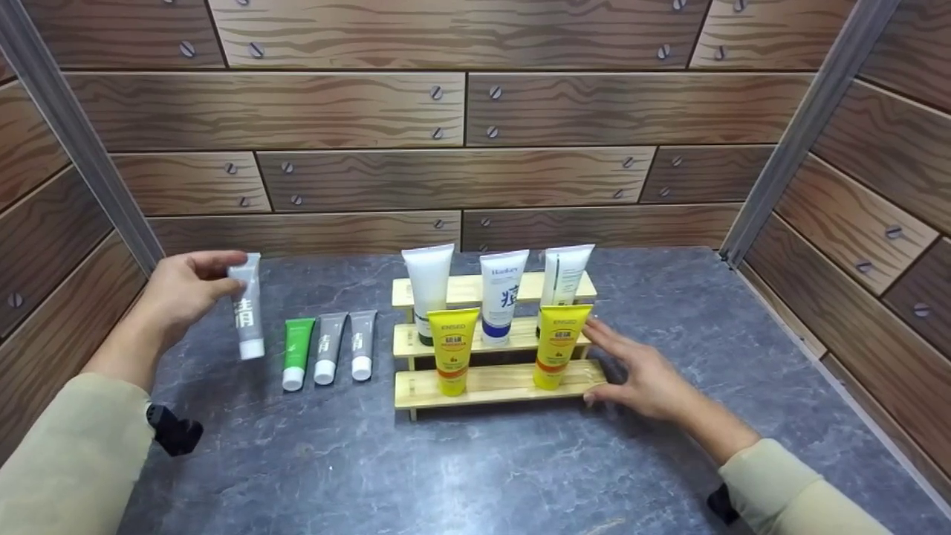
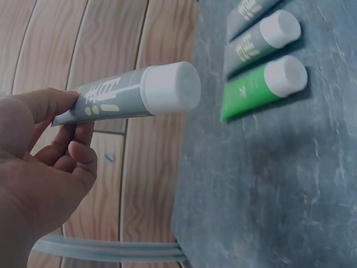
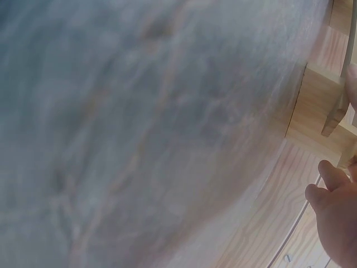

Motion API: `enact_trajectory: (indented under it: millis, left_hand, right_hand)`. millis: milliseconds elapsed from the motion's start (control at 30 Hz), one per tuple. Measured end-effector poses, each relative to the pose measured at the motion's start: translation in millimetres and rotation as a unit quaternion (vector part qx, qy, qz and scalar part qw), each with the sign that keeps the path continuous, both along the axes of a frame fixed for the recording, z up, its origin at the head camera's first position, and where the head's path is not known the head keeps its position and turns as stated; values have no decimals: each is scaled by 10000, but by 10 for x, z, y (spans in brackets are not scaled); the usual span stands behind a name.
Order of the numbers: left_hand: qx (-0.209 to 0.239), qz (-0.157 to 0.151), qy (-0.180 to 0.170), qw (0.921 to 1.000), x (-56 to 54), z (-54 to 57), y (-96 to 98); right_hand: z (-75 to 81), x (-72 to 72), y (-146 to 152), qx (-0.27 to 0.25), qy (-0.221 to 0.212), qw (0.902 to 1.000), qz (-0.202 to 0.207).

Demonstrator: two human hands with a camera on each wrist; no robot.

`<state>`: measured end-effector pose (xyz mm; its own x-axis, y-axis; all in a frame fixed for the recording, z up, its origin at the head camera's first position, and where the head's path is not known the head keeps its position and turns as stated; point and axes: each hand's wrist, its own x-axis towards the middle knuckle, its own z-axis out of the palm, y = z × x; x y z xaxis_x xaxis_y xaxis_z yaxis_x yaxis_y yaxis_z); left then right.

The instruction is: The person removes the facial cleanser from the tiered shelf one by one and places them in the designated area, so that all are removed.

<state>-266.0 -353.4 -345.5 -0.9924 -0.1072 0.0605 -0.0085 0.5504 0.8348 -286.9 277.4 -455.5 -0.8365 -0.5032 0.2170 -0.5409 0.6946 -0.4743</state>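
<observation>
In the head view my left hand (image 1: 189, 293) pinches a grey tube (image 1: 247, 316) by its flat end, between thumb and fingers. The tube hangs with its white cap down; the left wrist view shows it raised off the table. Beside it a green tube (image 1: 296, 353) and two grey tubes, one here (image 1: 328, 348), lie in a row, caps toward me. My right hand (image 1: 646, 379) holds the right end of a three-step wooden rack (image 1: 505, 379), thumb at the front of the lowest step, fingers farther back.
Two yellow tubes (image 1: 452, 353) stand on the rack's lowest step. Three white tubes (image 1: 504, 297) stand behind them on the middle step. The grey marbled table (image 1: 356, 475) is bounded by wood-patterned walls (image 1: 356, 111) at the back and both sides.
</observation>
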Motion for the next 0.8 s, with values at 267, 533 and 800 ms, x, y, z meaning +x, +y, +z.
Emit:
enact_trajectory:
  millis: [267,533,800]
  left_hand:
    - [-65,-94,-186,9998,20,-173,-86]
    - [-101,-167,-269,9994,-16,-370,-95]
    - [-16,-269,-491,9984,-40,-513,-88]
  right_hand:
    - [27,-1,6,47,2,10000,-31]
    - [6,-11,6,-42,149,9999,77]
    - [7,3,-4,5,67,10000,62]
